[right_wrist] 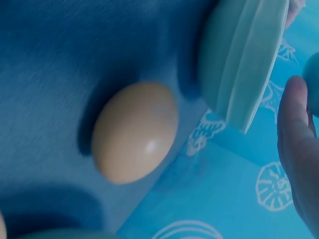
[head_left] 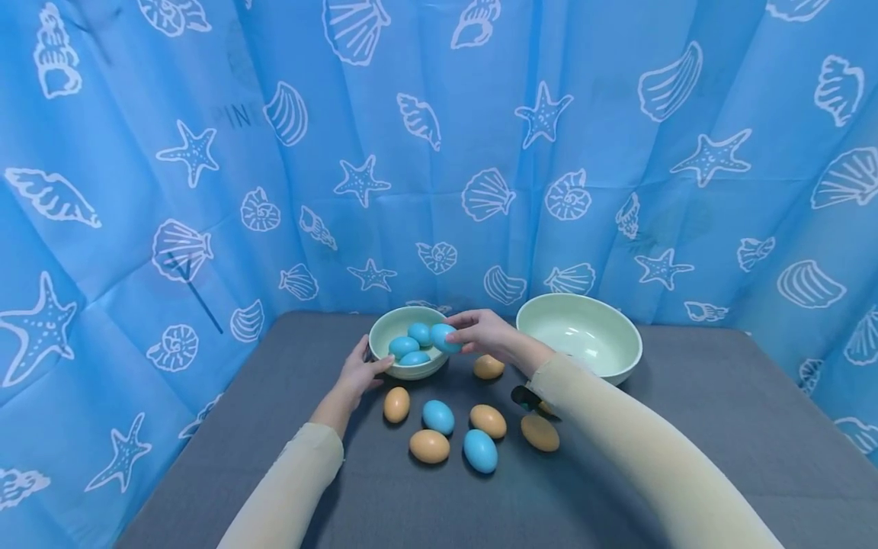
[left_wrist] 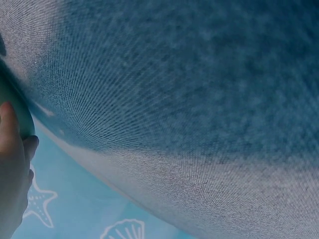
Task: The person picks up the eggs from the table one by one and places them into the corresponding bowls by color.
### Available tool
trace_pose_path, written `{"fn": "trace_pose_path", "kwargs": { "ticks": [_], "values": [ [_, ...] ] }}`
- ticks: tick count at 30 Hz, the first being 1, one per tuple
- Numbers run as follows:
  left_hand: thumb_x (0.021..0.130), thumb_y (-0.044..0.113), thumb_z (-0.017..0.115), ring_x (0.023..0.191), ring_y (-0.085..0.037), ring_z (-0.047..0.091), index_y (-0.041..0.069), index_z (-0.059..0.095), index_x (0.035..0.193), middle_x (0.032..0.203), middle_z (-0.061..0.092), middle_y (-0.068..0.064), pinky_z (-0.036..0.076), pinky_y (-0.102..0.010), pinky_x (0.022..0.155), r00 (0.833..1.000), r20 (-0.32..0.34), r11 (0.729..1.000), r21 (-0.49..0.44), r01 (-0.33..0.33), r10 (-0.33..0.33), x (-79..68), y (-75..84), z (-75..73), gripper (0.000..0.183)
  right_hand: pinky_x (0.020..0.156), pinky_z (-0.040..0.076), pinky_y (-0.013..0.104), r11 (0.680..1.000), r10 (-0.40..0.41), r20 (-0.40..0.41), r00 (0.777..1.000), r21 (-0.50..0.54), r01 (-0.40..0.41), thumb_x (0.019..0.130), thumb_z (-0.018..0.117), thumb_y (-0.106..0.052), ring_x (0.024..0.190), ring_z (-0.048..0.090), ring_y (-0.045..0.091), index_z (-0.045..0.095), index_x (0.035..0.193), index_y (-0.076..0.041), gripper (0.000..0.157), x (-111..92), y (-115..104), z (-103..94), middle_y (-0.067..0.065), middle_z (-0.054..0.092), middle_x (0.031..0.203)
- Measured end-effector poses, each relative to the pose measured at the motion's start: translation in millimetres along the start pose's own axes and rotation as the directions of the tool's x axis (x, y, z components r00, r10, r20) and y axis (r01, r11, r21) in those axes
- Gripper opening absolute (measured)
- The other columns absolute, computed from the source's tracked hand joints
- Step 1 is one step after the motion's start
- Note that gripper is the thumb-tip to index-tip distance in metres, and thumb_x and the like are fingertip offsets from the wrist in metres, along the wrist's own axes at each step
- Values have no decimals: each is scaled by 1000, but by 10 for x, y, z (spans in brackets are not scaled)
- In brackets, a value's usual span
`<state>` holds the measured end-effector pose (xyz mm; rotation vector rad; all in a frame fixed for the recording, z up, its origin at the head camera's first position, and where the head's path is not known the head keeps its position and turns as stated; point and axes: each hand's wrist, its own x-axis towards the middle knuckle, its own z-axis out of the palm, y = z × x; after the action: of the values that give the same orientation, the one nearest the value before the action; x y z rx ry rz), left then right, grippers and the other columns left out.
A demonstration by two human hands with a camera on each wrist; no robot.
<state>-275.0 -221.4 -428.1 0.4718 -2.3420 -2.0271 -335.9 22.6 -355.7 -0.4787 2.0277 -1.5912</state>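
My right hand (head_left: 483, 333) pinches a blue egg (head_left: 444, 338) between thumb and fingers, over the right rim of the small pale green bowl (head_left: 418, 371). Several blue eggs (head_left: 403, 348) lie inside that bowl. Against the bowl's left side, my left hand (head_left: 358, 374) holds it, the thumb near the front rim. In the right wrist view, a light brown egg (right_wrist: 135, 132) rests on the table beside the bowl, and the held blue egg (right_wrist: 312, 84) shows only in part at the right edge. The left wrist view catches the left hand (left_wrist: 12, 164) against a sliver of bowl.
A larger pale green bowl (head_left: 579, 335) stands to the right. In front of the bowls, brown eggs (head_left: 430, 447) and blue eggs (head_left: 480, 451) lie loose on the dark grey table (head_left: 727, 427). A blue curtain (head_left: 439, 191) with white shell prints hangs behind.
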Motion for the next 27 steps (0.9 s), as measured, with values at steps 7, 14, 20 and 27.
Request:
{"fn": "trace_pose_path", "kwargs": {
  "ticks": [7, 14, 20, 27],
  "values": [
    [95, 13, 64, 142, -41, 21, 10, 11, 157, 161, 9, -16, 45, -51, 99, 1000, -4, 1000, -2, -2, 2, 5, 0, 13, 81, 96, 49, 42, 1000, 10, 1, 1000, 19, -10, 94, 64, -9, 114, 56, 26, 50, 138, 2, 48, 117, -45, 134, 19, 45, 142],
    [96, 12, 63, 141, -41, 23, 9, 10, 157, 161, 9, -18, 46, -52, 99, 1000, -7, 1000, -4, -5, 5, -9, 0, 12, 81, 94, 50, 43, 997, 14, -42, 999, -72, -17, 93, 66, -9, 109, 58, 24, 58, 132, -1, 40, 274, -55, 292, 14, 50, 134],
    [96, 12, 63, 141, -42, 23, 8, 10, 157, 161, 9, -19, 46, -52, 98, 1000, -3, 1000, -3, -14, 14, -2, -12, 19, 81, 95, 50, 43, 992, 19, -84, 996, -121, -29, 92, 67, -8, 113, 57, 28, 59, 131, -2, 39, 396, -47, 398, 14, 53, 130],
    [96, 12, 63, 141, -43, 22, 7, 10, 157, 161, 9, -19, 46, -53, 97, 1000, -1, 1000, -9, -21, 21, 1, -16, 11, 81, 95, 50, 42, 973, 14, -99, 995, -228, -37, 92, 64, -2, 121, 53, 32, 56, 134, -1, 42, 501, -28, 443, 18, 51, 136]
  ]
}}
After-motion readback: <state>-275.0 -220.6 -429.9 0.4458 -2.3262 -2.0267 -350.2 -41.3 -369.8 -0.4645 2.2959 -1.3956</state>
